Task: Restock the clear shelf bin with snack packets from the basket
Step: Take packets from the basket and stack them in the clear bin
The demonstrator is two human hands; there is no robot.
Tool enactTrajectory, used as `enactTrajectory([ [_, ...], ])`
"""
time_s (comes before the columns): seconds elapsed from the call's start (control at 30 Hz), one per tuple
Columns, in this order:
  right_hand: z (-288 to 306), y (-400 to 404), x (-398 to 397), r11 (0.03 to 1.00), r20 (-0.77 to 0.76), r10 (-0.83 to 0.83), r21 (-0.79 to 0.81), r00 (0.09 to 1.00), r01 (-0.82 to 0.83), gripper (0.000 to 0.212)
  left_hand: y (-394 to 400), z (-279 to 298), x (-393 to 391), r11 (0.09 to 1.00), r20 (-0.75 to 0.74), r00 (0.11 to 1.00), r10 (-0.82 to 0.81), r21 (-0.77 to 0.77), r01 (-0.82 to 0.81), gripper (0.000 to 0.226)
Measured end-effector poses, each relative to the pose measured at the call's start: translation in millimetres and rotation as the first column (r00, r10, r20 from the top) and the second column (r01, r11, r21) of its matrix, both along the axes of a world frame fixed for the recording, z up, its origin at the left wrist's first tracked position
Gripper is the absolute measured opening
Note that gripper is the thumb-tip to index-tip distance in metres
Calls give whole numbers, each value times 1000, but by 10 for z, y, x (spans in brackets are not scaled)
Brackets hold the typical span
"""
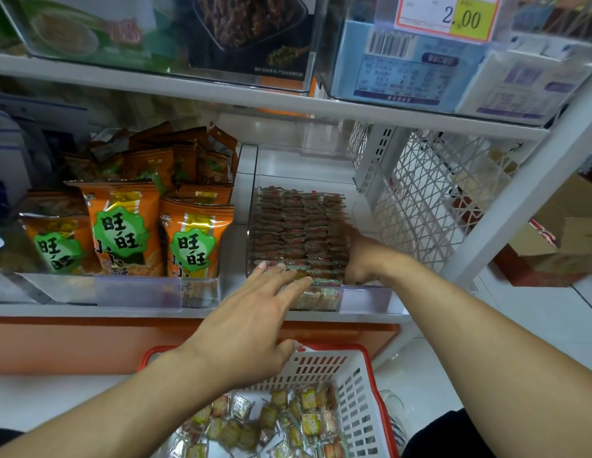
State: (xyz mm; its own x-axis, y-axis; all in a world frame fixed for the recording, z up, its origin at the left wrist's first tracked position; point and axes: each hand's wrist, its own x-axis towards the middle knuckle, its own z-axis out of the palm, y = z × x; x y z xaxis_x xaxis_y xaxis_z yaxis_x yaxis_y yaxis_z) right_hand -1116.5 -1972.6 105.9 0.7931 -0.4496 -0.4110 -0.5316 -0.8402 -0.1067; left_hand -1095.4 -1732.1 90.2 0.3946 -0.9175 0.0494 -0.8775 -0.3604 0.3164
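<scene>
On the left of the shelf stand orange snack bags point(122, 233) in their own clear tray, no part of the job. Just right of them sits the clear shelf bin point(364, 297), its long axis running from the shelf's front edge back toward the rear wall, and the rows of small snack packets point(298, 229) inside it follow that same line, packed front to back. The left hand point(251, 322) reaches up and forward over the near rim of the bin, palm down, fingers straight and spread, their tips resting on the frontmost packets; it grips nothing. Further right, the right hand point(364, 256) is down inside the bin at its right side, wrist bent, fingers curled downward against the right-hand column of packets; whether it pinches a packet or merely presses the row I cannot tell, since the fingertips are hidden. Directly below both hands, near the person, stands the red and white basket point(364, 385) with a loose heap of spare packets point(278, 421) on its floor. Judging from this, the stock lies behind and beneath the hands, so either must draw back and drop to fetch more; the left hand, free and closer to the basket, looks the readier one, while the bin appears already well filled toward the front.
</scene>
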Motion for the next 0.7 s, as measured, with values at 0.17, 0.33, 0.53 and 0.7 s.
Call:
enactTrajectory([
  [0.17,377,189,-198,966,248,90,-256,965,-24,62,111,159,-89,978,120,992,-39,-197,62,59],
  [0.33,207,886,-667,934,821,244,-56,517,-352,18,319,-285,-221,992,-192,979,-70,93,89,22],
  [0.53,-1688,1182,-1485,806,-244,592,184,768,-563,36,787,-1713,-427,653,-381,918,108,724,224,40],
  [0.7,-2592,986,-1858,854,-404,518,295,754,-428,58,1068,-2466,-431,577,-375,910,177,788,212,55],
])
